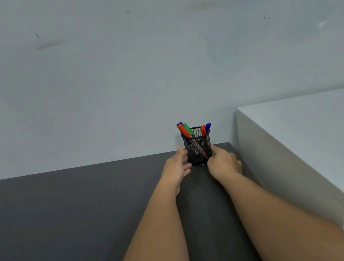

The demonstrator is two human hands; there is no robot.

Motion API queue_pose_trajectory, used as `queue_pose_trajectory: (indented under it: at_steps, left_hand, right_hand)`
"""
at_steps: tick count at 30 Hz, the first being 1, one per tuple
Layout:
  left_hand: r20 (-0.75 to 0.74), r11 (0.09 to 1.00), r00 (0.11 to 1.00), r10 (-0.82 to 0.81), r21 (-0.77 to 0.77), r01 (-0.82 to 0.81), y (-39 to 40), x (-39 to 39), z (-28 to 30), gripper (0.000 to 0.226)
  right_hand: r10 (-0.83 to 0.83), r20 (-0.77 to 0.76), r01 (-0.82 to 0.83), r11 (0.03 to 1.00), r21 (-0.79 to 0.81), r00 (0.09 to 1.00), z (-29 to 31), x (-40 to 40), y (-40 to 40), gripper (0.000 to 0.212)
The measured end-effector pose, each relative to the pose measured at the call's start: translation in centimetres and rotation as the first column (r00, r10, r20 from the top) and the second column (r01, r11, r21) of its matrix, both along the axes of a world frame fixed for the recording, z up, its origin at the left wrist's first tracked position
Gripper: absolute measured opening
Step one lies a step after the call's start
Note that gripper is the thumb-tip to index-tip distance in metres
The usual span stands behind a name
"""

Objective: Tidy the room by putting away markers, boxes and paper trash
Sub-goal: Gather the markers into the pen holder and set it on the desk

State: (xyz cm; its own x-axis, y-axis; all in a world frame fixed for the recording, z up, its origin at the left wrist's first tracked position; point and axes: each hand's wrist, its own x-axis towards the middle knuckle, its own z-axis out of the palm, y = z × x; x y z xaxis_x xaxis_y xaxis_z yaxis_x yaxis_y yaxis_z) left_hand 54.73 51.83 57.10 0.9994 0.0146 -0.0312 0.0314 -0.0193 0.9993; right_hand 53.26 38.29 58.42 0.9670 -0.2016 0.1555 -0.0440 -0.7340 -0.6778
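Status: the marker part of the task appears largely complete. The markers [191, 131] (orange, green, red, blue caps visible) stand tilted inside the cup [198, 148], a black mesh holder. The cup stands upright at the far edge of the counter [67, 216], close to the wall [111, 72] and near the counter's right corner, just beside the white cabinet [305, 142].

Hands: the left hand [176, 168] is at the left side of the cup; its fingers [182, 151] are loosely spread and touch or nearly touch the mesh. The right hand [223, 162] is at the right side; its fingers are curled toward the mesh near the base. Neither hand is clamped around the cup. Whether each makes firm contact cannot be determined at this resolution. Judged from the pose, the hands are either seating the cup in position or letting go of it.

Remaining work: no loose markers, boxes or paper trash are visible on the counter or on the cabinet top. Both surfaces show nothing else in this view. Boxes and paper trash, if any remain, lie outside the view; their status cannot be determined here.

Risk: the cup is light and top-heavy with tilted markers. A sideways nudge from either hand could tip it.
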Motion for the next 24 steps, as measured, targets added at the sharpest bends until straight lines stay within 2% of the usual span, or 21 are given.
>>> queue_pose_trajectory:
  at_steps: [14,24]
  left_hand:
    - [-0.001,0.995,0.999,-0.049,-0.09,0.049,0.5,3.5,0.0,0.059]
    - [-0.028,0.996,0.999,-0.024,-0.092,0.021,0.3,4.0,0.3,0.057]
  right_hand:
    - [0.056,-0.014,-0.057,0.996,-0.068,0.998,-0.7,4.0,0.4,0.052]
    - [0.067,-0.011,-0.068,0.99,-0.12,0.998,-0.9,4.7,0.3,0.052]
